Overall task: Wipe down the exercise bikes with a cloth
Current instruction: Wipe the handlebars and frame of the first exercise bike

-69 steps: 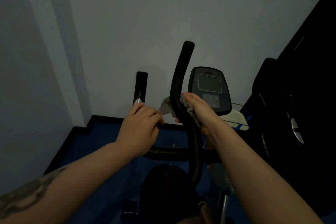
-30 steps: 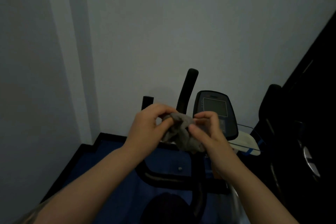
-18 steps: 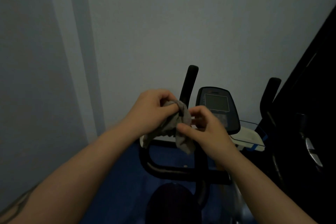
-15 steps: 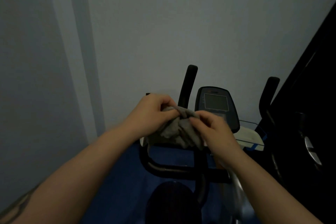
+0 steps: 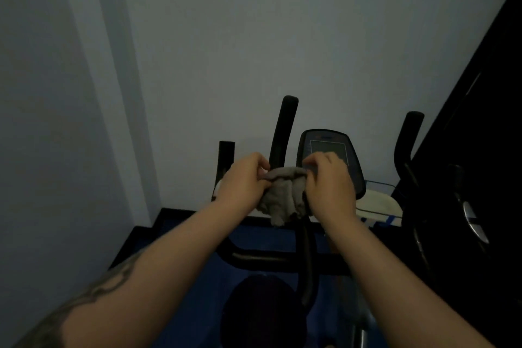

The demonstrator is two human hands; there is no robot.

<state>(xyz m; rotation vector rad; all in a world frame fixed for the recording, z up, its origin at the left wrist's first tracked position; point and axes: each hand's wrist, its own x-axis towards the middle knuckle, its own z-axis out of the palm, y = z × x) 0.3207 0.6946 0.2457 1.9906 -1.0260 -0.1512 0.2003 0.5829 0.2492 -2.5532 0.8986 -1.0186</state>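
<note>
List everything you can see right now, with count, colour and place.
cloth: 1, grey, bunched and stretched between both hands, above the handlebars
exercise bike handlebars: 1 set, black, centre, in front of the wall
console: 1, dark with grey screen, right of centre, partly behind the right hand
second machine: 1, black, far right
floor: blue, below
wall: grey, behind
left hand: 1, fingers pinching the cloth
right hand: 1, fingers pinching the cloth
</note>
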